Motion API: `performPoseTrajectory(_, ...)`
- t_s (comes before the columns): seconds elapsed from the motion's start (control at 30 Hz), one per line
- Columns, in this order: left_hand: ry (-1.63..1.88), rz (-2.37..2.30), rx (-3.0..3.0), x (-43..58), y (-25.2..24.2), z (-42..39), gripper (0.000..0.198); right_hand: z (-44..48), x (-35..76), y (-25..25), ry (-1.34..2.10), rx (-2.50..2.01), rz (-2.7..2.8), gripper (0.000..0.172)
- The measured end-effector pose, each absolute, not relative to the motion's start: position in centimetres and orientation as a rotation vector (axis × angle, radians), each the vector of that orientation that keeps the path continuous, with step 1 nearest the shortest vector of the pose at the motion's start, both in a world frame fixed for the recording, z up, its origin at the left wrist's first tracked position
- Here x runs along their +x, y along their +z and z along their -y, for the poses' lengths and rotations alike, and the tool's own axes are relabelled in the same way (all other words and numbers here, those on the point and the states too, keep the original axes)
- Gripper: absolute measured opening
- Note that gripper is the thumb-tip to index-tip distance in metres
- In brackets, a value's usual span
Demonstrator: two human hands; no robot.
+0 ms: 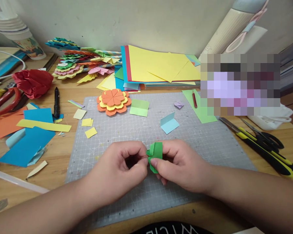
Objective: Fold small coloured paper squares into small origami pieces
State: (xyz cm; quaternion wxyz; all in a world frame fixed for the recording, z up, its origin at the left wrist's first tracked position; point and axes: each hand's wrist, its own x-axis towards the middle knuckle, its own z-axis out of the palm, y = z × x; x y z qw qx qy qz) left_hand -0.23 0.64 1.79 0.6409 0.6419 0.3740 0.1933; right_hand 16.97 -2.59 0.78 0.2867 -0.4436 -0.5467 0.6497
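A small folded piece of green paper [155, 155] sits between both hands just above the grey cutting mat [205, 143]. My left hand [119, 170] is curled, its fingertips pinching the paper's left edge. My right hand [179, 165] grips the paper from the right, thumb pressed on its lower part. An orange and yellow paper flower [114, 101] lies at the mat's far left. A folded light green piece [139, 107] and a folded light blue piece [169, 123] lie on the mat beyond my hands.
A stack of coloured sheets [158, 66] lies at the back, beside several folded paper flowers [73, 61]. Scissors [266, 138] and a yellow-black knife [263, 151] lie at the right. Blue, orange and yellow scraps [31, 133], a black pen [56, 102], red pliers [3, 100] and a red paper ball [33, 83] fill the left.
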Motion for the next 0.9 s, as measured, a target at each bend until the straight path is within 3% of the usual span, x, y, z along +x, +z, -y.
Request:
performPoseTrajectory(0.4,0.419,-0.976,1.711,-0.4,1.6,0.3,0.019,3.7,16.5,1.4,1.229,-1.228,1.826,0.020)
performPoseTrajectory(0.63,0.553,-0.935,1.442,-0.5,1.5,-0.4,0.009,3.1,16.8,0.9,1.713,-1.223,1.330,0.015)
performPoseTrajectory(0.9,0.445,-0.653,0.802,-0.8,0.9,-1.6,0.014,2.6,17.1,0.9,1.801,-1.137,1.183,0.014)
